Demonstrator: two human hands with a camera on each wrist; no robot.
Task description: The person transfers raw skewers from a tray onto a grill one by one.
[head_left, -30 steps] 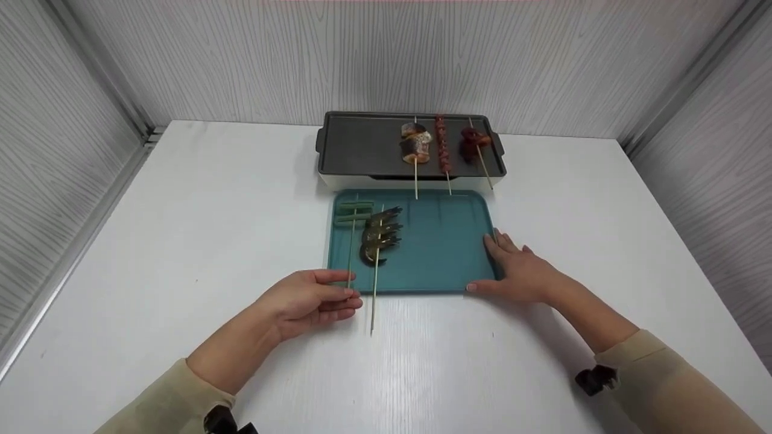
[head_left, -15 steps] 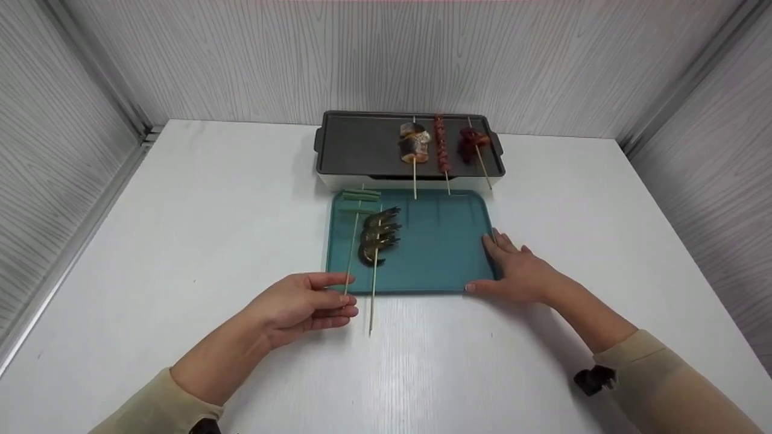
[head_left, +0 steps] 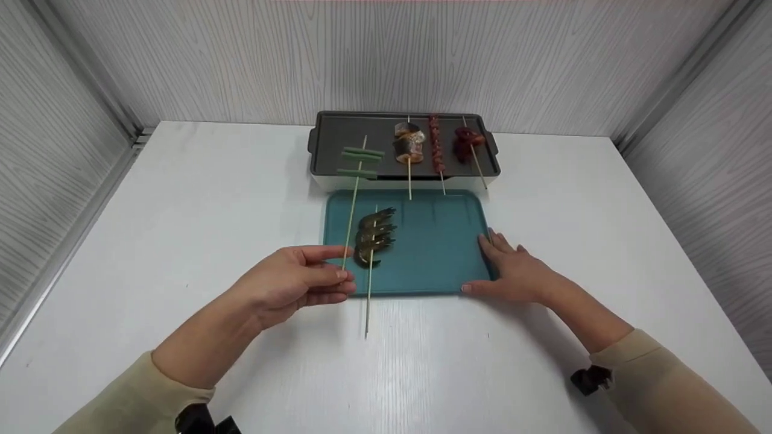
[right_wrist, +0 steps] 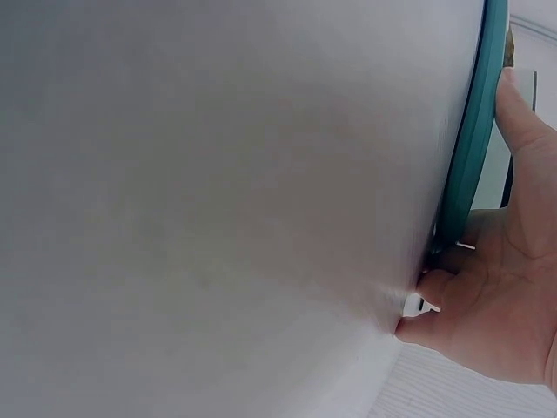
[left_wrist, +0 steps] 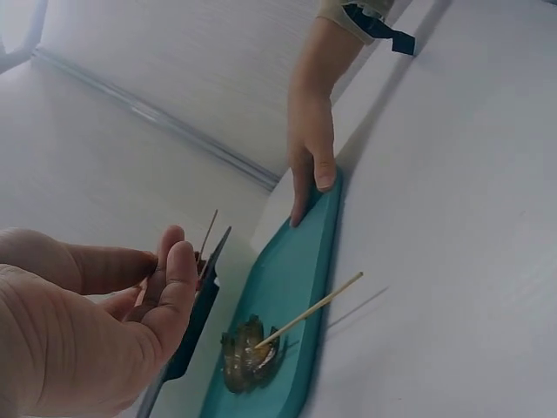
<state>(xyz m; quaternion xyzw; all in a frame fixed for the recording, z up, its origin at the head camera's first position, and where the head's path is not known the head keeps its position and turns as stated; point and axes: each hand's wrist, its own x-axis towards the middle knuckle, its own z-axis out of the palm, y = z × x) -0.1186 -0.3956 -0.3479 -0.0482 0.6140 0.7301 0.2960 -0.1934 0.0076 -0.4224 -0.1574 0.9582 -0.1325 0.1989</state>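
My left hand (head_left: pixel 295 280) pinches the lower stick of a skewer of green vegetable pieces (head_left: pixel 357 173), its loaded end raised over the front left of the griddle (head_left: pixel 350 126). In the left wrist view, the fingers hide most of that stick. Just right of the left fingertips, a shrimp skewer (head_left: pixel 375 232) lies on the teal tray (head_left: pixel 434 247), its stick jutting past the front rim. My right hand (head_left: pixel 518 274) grips the tray's front right corner, thumb at the front edge and fingers along the side. The right wrist view shows the thumb (right_wrist: pixel 520 117) against the tray rim.
On the griddle's right half lie a skewer of browned pale chunks (head_left: pixel 409 144), a thin skewer of small red pieces (head_left: pixel 436 144) and a dark red skewer (head_left: pixel 467 144). Their sticks overhang the front. White table (head_left: pixel 211 211) extends around; grained panels (head_left: pixel 386 54) stand behind and beside.
The left hand has lifted the green vegetable skewer off the tray and moved it forward, so its tip overlaps the griddle. The right hand has stayed at the tray corner.
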